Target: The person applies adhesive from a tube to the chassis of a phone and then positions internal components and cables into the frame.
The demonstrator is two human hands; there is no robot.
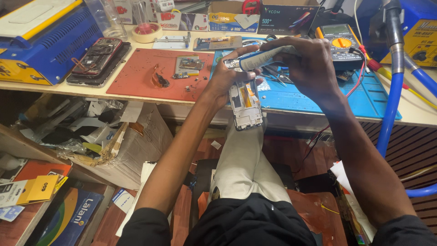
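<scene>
Holding a stripped phone frame [246,105] upright in my left hand [224,81], fingers wrapped round its top end, just off the front edge of the workbench [54,86] & above my knee; long axis runs near vertical, bottom end hanging free. My right hand [309,61] is closed on a white tube [263,57], lying crosswise w/ its tip pointing left at the frame's top; tip looks right at the frame, contact can't be told. Blue mat [359,98] sits behind.
</scene>
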